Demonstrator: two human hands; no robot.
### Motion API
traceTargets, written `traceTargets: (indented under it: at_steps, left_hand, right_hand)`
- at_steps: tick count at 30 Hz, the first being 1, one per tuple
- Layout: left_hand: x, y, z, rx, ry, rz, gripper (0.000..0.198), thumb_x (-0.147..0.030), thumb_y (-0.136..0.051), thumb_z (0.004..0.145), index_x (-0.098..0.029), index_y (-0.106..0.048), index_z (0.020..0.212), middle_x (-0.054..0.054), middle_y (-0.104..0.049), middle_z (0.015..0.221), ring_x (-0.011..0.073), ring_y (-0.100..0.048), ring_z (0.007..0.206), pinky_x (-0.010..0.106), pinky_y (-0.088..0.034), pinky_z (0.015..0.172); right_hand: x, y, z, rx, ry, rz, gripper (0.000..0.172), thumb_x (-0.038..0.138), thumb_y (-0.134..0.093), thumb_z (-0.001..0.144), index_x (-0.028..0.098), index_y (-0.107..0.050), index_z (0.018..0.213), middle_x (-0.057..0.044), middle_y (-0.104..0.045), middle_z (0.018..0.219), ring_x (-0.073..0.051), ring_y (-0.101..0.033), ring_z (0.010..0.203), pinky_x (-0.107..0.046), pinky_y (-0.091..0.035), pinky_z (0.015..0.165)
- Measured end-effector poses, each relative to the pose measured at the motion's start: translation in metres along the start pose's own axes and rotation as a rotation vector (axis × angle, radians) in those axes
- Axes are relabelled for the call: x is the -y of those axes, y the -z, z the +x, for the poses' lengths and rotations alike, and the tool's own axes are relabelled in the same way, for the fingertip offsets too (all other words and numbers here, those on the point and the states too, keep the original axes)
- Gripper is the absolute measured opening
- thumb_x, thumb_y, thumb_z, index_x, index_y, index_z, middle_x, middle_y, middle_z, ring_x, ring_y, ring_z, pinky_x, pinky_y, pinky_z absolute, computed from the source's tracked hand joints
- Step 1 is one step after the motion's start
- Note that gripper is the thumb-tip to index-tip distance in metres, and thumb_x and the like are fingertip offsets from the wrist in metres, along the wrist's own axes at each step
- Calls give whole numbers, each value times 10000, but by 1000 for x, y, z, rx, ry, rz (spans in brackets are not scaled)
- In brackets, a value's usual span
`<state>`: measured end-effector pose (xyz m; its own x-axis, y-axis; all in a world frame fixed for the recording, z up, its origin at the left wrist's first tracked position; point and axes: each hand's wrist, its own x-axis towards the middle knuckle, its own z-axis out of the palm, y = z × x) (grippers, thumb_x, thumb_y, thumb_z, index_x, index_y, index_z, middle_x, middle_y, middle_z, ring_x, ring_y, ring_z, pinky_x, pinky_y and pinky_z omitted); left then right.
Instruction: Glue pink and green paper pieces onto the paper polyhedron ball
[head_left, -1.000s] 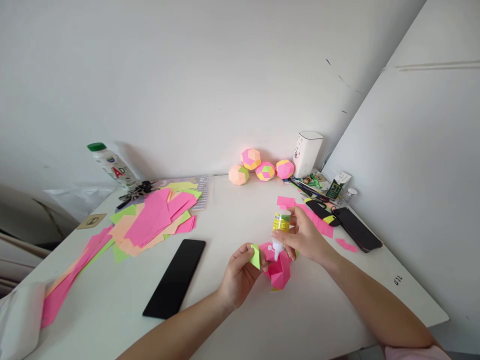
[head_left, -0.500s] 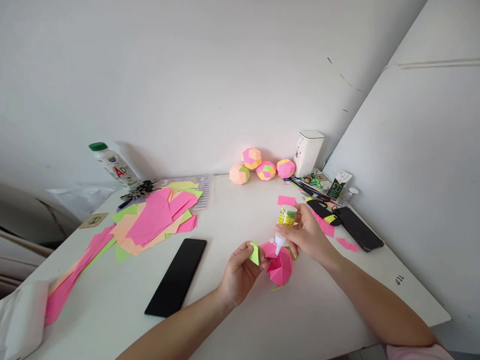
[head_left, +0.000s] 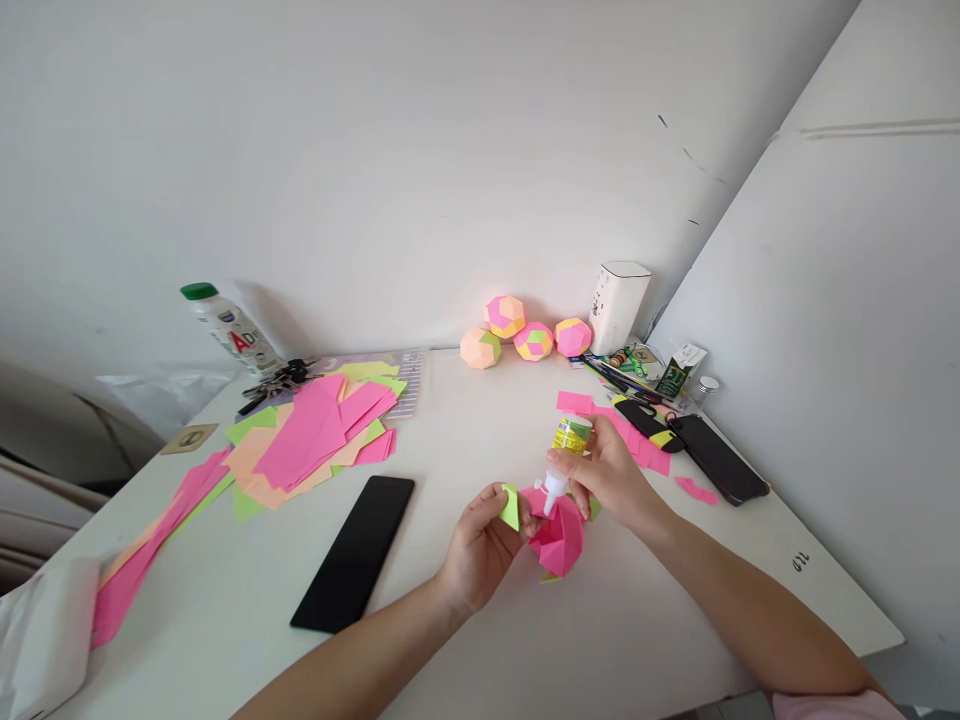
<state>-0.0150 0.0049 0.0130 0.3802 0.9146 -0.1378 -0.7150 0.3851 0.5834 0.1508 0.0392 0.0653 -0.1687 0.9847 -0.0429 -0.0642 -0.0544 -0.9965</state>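
Note:
My left hand is closed on a half-built pink paper polyhedron, gripping it by a green flap. My right hand grips a small glue bottle with a yellow label, turned upside down. Its white nozzle points down and touches the upper edge of the pink piece. Both hands hover just above the white table.
A black phone lies left of my hands. Loose pink, green and peach papers spread at the left. Several finished paper balls sit by the back wall. At the right lie two dark phones, pens, pink scraps and a white box. A green-capped bottle leans at the back left.
The glue bottle rose and tilted slightly, then came back down so its nozzle meets the pink piece again. My left hand has kept its hold.

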Motion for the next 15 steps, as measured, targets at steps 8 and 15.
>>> traceTargets:
  at_steps: [8, 15]
  left_hand:
    - [0, -1, 2, -7, -7, -14, 229, -254, -547, 832, -142, -555, 632, 27, -592, 626, 141, -527, 589, 291, -402, 652]
    - [0, 1, 2, -22, -7, -16, 221, -251, -546, 828, -148, -555, 633, 27, -594, 619, 145, -529, 581, 294, -405, 650]
  right_hand:
    - [5, 4, 0, -34, 25, -49, 429, 342, -740, 710, 241, -373, 906, 93, -573, 754, -42, -467, 264, -189, -350, 261]
    - [7, 7, 3, -48, 22, -18, 390, 301, -733, 721, 235, -391, 898, 99, -573, 728, -36, -456, 261, -174, -333, 254]
